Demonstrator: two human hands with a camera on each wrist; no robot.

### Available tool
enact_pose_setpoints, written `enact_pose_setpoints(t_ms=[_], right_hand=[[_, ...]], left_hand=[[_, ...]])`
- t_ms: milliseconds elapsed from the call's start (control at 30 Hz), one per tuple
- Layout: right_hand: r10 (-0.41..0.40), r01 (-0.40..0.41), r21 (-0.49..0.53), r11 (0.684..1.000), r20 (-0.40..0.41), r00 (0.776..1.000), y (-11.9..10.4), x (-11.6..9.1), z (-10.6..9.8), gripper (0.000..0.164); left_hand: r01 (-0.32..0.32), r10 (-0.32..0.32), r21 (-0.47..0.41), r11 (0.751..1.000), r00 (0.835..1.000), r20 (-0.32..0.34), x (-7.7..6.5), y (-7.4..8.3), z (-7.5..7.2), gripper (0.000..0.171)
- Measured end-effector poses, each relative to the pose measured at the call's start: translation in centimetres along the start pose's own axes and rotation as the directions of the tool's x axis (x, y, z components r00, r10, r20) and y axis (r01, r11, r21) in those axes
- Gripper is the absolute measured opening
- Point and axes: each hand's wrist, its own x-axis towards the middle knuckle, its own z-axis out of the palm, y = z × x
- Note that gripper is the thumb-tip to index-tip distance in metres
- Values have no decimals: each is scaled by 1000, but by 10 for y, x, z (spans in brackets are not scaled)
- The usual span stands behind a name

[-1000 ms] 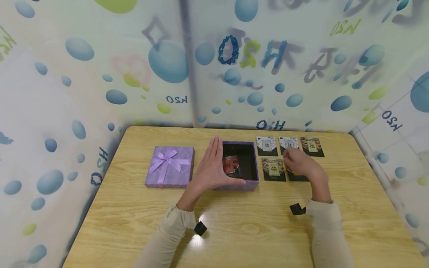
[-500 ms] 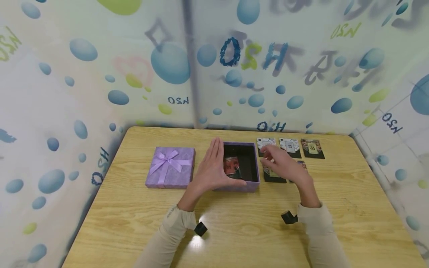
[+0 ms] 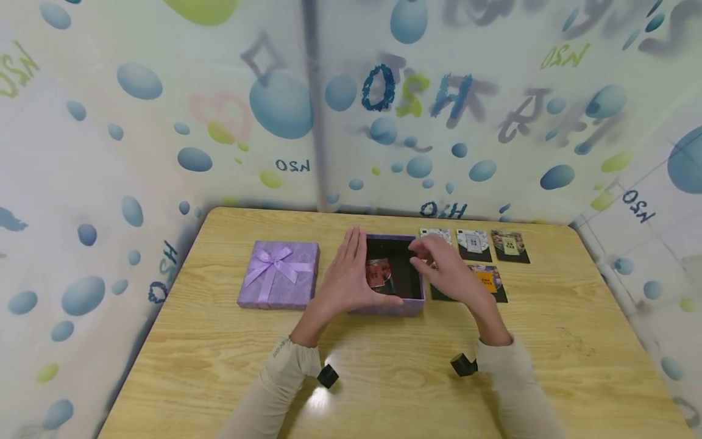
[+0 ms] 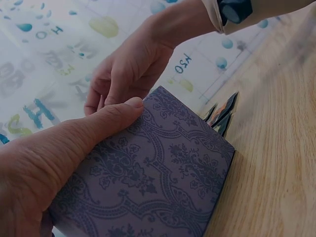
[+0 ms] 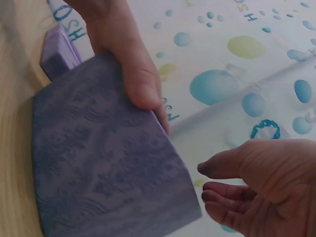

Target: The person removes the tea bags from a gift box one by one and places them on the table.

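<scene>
My left hand rests against the left side of a lidless purple box, fingers straight and thumb stretched along the front rim. Inside the box lies a red and black square packet on the dark bottom. Over the box's right rim hovers my right hand, thumb and fingers bent and apart; in the right wrist view nothing shows between them. Beneath and beside that hand are a white packet, partly hidden, and an orange-labelled packet. Both wrist views show the box's patterned front wall.
A purple lid with a ribbon bow lies left of the box. Another white packet and a dark packet with a yellow label lie to the right. A patterned wall stands behind the wooden table.
My right hand has moved left from over the packets to the box's right rim, its fingers parting. The orange-labelled packet has come into fuller view. My left hand stays at the box.
</scene>
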Motion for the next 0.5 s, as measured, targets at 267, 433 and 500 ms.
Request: enact_pose_setpoints(t_ms=[267,433,500], right_hand=[[-59,59,17,998,30,998,-12,8,33,21],[-49,63,-226,972,71,996,-26,13,48,25],[-9,39,-304,952,99,995,-30,15,50,28]], left_hand=[[-22,23,30,999,1000,-11,0,1,-1,156],[-29,30,55,998,999,-16,-1,0,-1,155],[-31,32,54,998,999,-18,-1,0,0,155]])
